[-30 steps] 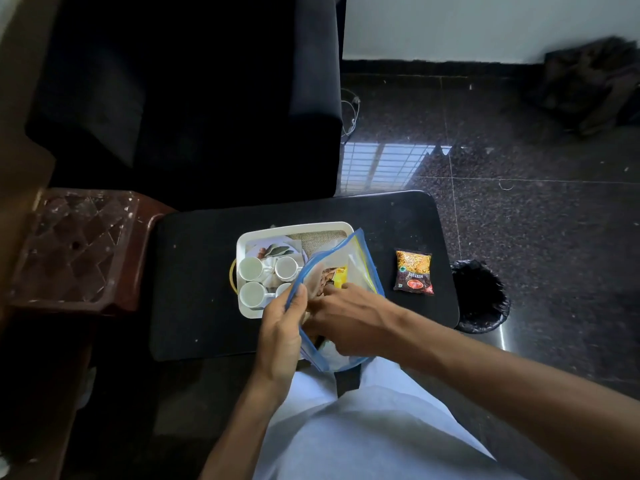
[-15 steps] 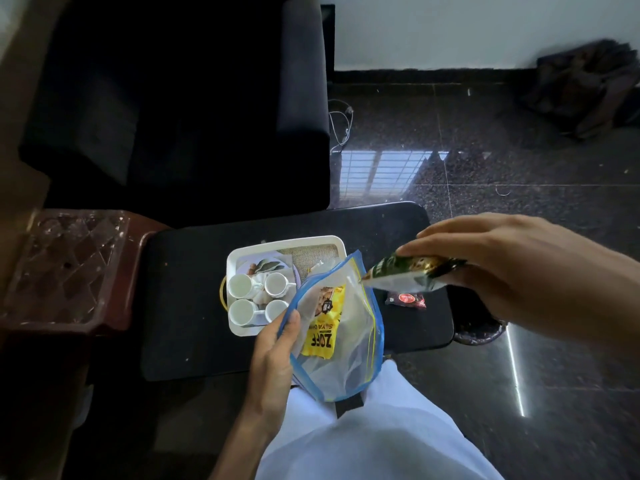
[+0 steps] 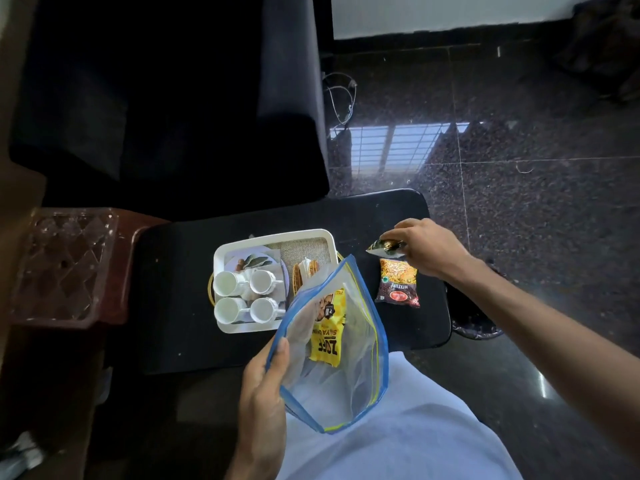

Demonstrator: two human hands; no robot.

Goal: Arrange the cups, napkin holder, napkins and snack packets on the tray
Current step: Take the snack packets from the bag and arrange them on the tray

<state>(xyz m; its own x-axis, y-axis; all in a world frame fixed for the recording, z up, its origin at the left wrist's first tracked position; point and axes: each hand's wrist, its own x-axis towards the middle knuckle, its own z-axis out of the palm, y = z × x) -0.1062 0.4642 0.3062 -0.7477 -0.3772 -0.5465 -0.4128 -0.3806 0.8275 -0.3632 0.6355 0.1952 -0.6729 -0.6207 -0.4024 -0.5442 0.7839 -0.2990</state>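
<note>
Cups [image 3: 244, 296] and holder [image 3: 304, 275] sit on the tray [image 3: 221, 252]. Not yet placed: green packet [image 3: 386, 245], pinched by right hand [image 3: 427, 245] right of the tray; yellow packet [image 3: 327, 336] in a bag [image 3: 360, 375] gripped by left hand [image 3: 265, 386].

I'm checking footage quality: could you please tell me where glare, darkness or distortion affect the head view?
Head view: window glare reflects off the polished floor; the armchair is nearly black, detail lost; wide-angle distortion bends the edges; the cups and the mixture packet are sharp.
</note>
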